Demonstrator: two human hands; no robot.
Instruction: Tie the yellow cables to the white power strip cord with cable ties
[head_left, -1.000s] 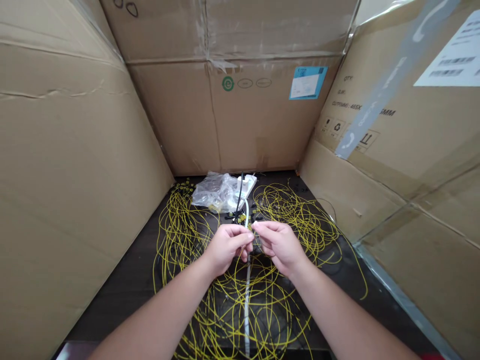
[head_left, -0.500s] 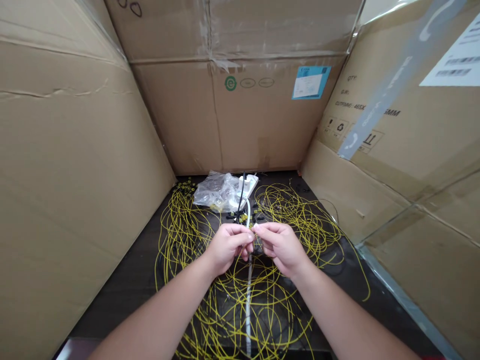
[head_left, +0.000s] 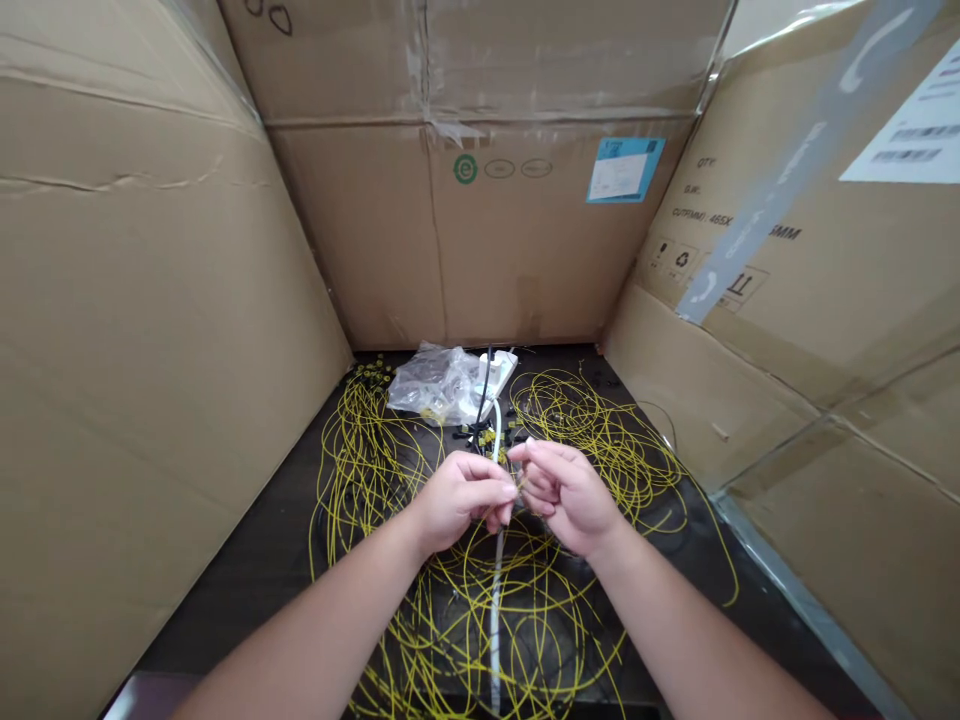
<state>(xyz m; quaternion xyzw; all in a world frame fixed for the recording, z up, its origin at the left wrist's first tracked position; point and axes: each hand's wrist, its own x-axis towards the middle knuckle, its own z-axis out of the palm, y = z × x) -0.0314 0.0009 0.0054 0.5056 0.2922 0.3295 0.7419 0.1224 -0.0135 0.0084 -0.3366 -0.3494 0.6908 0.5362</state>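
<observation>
Near the middle, my left hand [head_left: 466, 500] is closed in a pinch on a thin yellow wire. Just to its right, my right hand [head_left: 568, 490] has its thumb and forefinger pressed together; whatever lies between them is too small to make out. Loops of yellow wire [head_left: 525, 600] lie below both hands on the dark table. A white cable [head_left: 496, 620] runs upright beneath the hands and passes behind them. Small black and yellow pieces [head_left: 487, 436] lie just beyond the fingertips.
A clear plastic bag [head_left: 431, 385] and a white power strip [head_left: 504, 370] lie at the back. More yellow wire lies in bundles at left [head_left: 360, 450] and right [head_left: 607, 430]. Cardboard boxes wall the left [head_left: 150, 350], back [head_left: 525, 250] and right [head_left: 825, 330].
My right hand's fingertips have risen slightly, and its fingers are more curled. My left fingertips have shifted a little right and down. The view has moved slightly.
</observation>
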